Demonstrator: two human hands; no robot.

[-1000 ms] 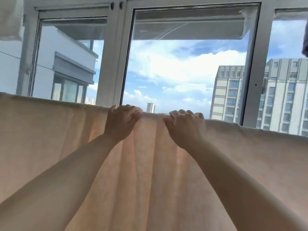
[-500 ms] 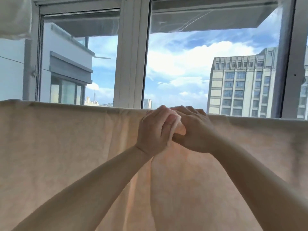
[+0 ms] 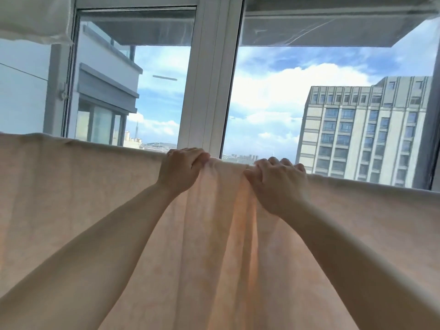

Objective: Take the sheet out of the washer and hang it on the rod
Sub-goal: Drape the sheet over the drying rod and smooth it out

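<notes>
Step in hand: spreading the hung sheet [image 3: 71,198]. Left hand [image 3: 181,170] and right hand [image 3: 278,184] fingers curl over its top fold, gripping it. Next: draw the bunched pleats between the fingers flat.

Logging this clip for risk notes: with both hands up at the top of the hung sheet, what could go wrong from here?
1. The sheet is bunched into folds between the left hand and right hand; left like that, the middle may dry creased or slowly.
2. Both hands grip the top edge; a hard sideways pull might drag the sheet unevenly so one side slides off.
3. The rod is hidden under the cloth, so how securely the sheet sits cannot be judged.
</notes>
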